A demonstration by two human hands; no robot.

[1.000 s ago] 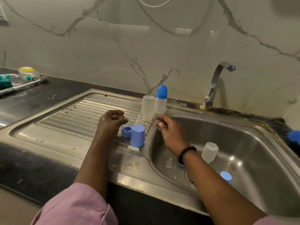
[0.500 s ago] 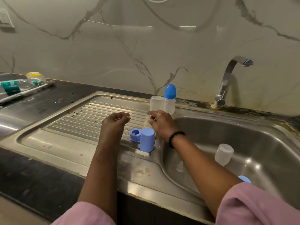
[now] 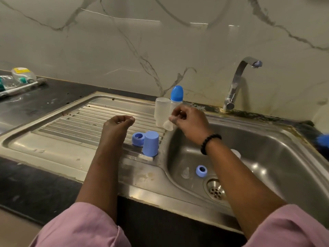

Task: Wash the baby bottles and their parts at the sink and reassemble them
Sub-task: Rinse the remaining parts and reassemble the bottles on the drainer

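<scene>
My right hand (image 3: 189, 122) pinches a clear silicone nipple (image 3: 168, 124) above the drainboard's right end. Just behind it an open translucent bottle (image 3: 161, 111) stands beside a capped bottle with a blue dome cap (image 3: 176, 94). A blue cap (image 3: 150, 143) stands upside down on the drainboard with a blue collar ring (image 3: 138, 138) at its left. My left hand (image 3: 116, 126) hovers over the drainboard with its fingers curled and holds nothing. In the basin lie another clear nipple (image 3: 185, 172), a blue ring (image 3: 201, 170) and a bottle (image 3: 235, 153) mostly hidden by my right forearm.
The steel sink (image 3: 288, 157) has its drain (image 3: 215, 190) at the front and a tap (image 3: 236, 82) at the back. A bottle brush (image 3: 26, 85) and a soap bottle (image 3: 22, 74) lie on the dark counter at far left. Something blue (image 3: 323, 140) shows at the right edge.
My right hand rose from the drainboard with the clear nipple pinched in it. The view shifted, so the blue ring in the basin shows. My left hand stayed curled.
</scene>
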